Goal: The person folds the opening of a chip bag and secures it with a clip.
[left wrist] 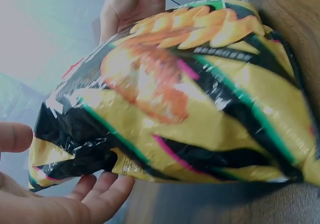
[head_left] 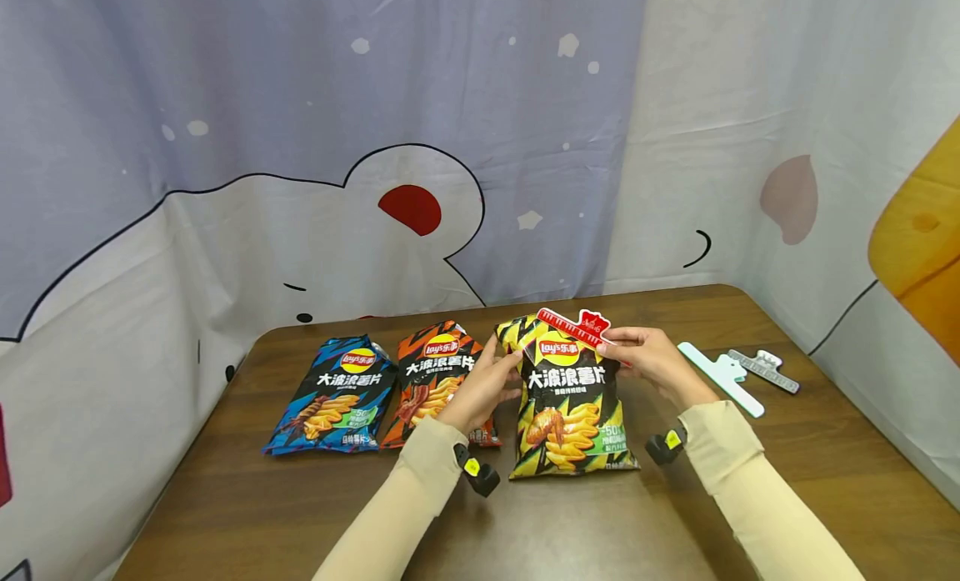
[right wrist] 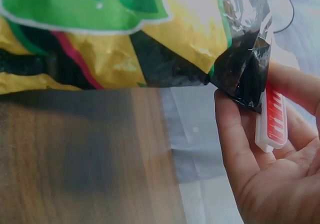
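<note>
A yellow-and-black bag of potato chips [head_left: 567, 402] stands propped up between both hands, its lower edge at the wooden table. Across its top right lies a red bag clip [head_left: 576, 328] with white edges, tilted down to the right. The left hand [head_left: 482, 388] holds the bag's upper left side, thumb in front and fingers behind, as the left wrist view shows. At the upper right corner, the right hand [head_left: 654, 360] pinches the bag together with the clip's end. In the right wrist view that clip end [right wrist: 275, 119] juts toward the palm.
Left of the held bag lie a blue chip bag [head_left: 337, 398] and an orange chip bag [head_left: 435, 373], the latter partly behind the left hand. A mint-green clip [head_left: 723, 374] and a grey clip [head_left: 763, 367] lie at the right. A patterned curtain [head_left: 300, 222] hangs behind the table [head_left: 225, 514].
</note>
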`<action>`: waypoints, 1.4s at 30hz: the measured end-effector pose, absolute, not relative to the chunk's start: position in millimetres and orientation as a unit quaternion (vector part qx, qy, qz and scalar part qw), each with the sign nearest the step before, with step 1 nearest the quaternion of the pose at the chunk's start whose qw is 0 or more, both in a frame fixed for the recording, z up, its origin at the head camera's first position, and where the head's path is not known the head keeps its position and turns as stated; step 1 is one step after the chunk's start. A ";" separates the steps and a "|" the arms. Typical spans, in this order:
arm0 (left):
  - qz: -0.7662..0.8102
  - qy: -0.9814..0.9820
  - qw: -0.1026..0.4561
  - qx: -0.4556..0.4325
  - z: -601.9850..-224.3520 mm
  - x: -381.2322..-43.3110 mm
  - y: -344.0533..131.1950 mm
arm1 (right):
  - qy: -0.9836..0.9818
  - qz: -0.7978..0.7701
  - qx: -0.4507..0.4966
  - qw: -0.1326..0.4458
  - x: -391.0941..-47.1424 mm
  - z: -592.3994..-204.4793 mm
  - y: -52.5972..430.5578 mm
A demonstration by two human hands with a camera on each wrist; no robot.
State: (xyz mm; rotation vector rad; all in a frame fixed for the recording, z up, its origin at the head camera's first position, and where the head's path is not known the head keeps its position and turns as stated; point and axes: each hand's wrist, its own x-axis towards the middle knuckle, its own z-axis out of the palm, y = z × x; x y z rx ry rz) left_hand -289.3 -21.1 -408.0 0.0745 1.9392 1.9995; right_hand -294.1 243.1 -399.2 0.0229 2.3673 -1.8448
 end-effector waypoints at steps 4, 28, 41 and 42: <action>0.713 0.680 0.169 0.021 -408.6 -291.7 -17.3 | 0.780 -0.621 0.019 0.071 -302.2 -401.2 245.4; 0.735 0.648 0.200 0.001 -429.0 -309.4 10.1 | 0.774 -0.616 0.013 0.148 -329.7 -408.9 258.3; 0.697 0.685 0.213 0.007 -431.0 -303.3 18.3 | 0.772 -0.613 0.005 0.170 -335.0 -419.4 262.9; 0.698 0.684 0.212 0.007 -431.3 -302.9 18.4 | 0.770 -0.615 0.006 0.170 -335.2 -420.3 263.0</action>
